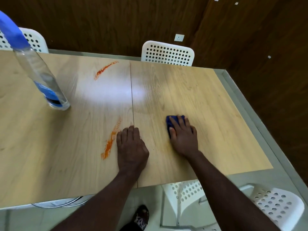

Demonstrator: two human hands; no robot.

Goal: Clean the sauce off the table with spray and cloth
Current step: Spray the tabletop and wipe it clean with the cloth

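Observation:
Two orange sauce smears mark the light wooden table (216,114): a near smear (110,140) just left of my left hand, and a far smear (105,69) toward the back edge. My left hand (131,147) lies flat on the table with its fingers straight. My right hand (182,135) presses flat on a dark blue cloth (171,122), which is mostly hidden under my fingers. A clear spray bottle (40,75) with a blue top stands at the left of the table, away from both hands.
White perforated chairs stand around the table: one at the far side (167,53), one at the far left (34,40), and two at the near right (280,205). A dark wooden wall runs behind. The table's right edge is close to my right hand's side.

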